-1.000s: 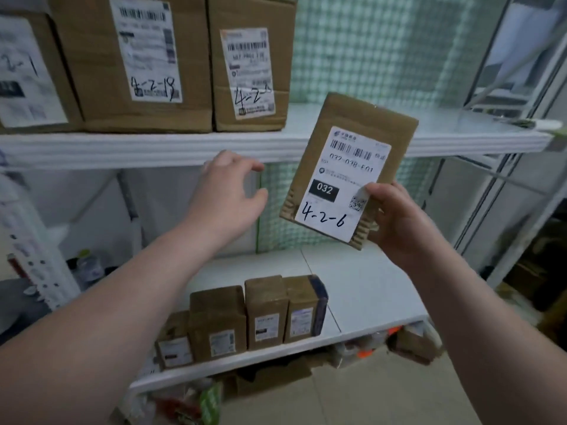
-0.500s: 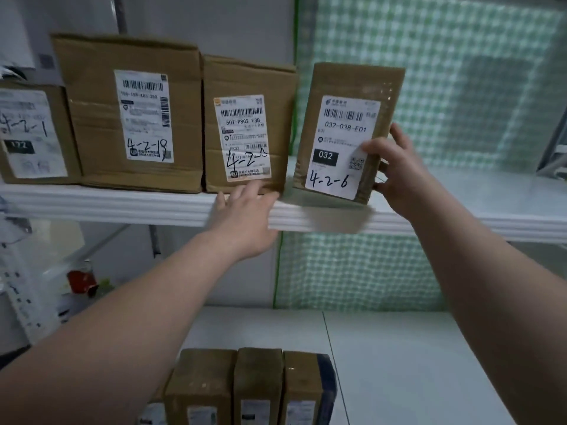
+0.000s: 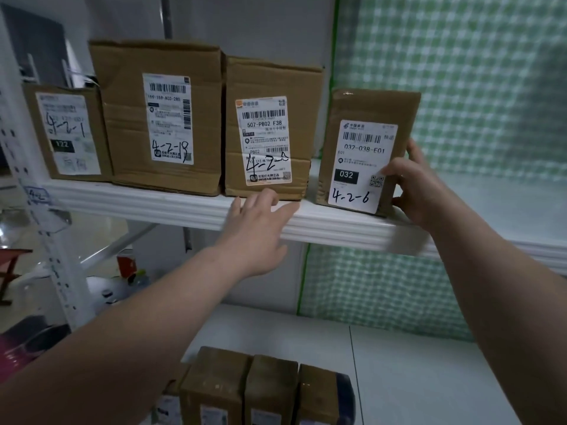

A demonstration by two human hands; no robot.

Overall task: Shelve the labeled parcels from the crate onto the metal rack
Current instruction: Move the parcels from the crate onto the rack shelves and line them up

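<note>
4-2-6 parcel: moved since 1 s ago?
Yes. The 4-2-6 parcel went up from in front of the upper shelf onto it, right of the 507-P802 box; the right hand holds it.

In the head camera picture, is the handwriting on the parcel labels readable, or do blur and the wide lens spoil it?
Head view: light is dim and flat, without glare; "4-2-6" on the parcel that the right hand holds reads clearly, the small print is soft; the shelf edge bows from the wide lens; the left hand looks slightly smeared.
</note>
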